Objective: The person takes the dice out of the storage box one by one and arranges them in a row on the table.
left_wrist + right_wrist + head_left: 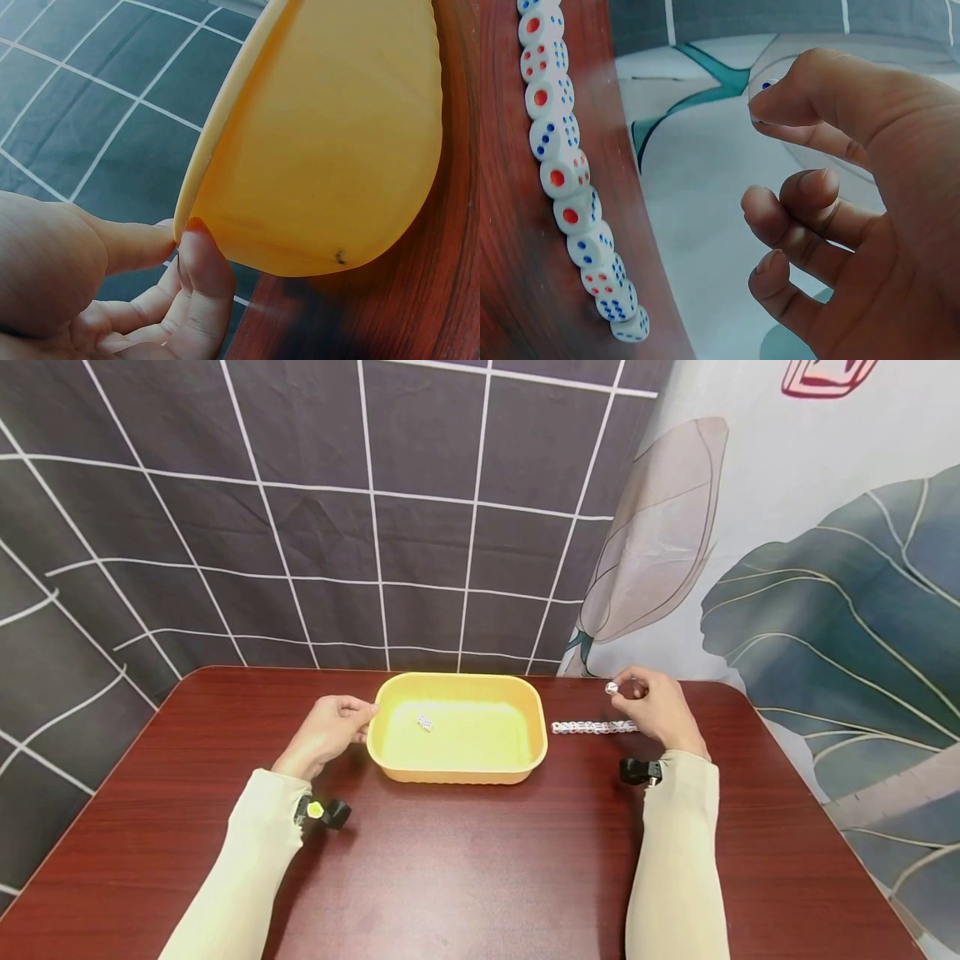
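My left hand (330,732) pinches the left rim of a yellow plastic tub (457,777) between thumb and forefinger; the left wrist view shows the tub's wall (337,150) close up. A few white dice (425,722) lie together on the tub's floor. To the right of the tub, my right hand (660,710) holds a single white die (612,688) at its fingertips, raised above the table. In the right wrist view that die (763,87) is mostly covered by the thumb. Below this hand runs a straight row of white dice (588,727) with red and blue pips, touching one another.
The dark red wooden table (465,860) carries the tub and the row. Behind it hangs a dark cloth with white grid lines (420,543). A pale cloth with large leaves (847,593) hangs at the right, close to the table's edge.
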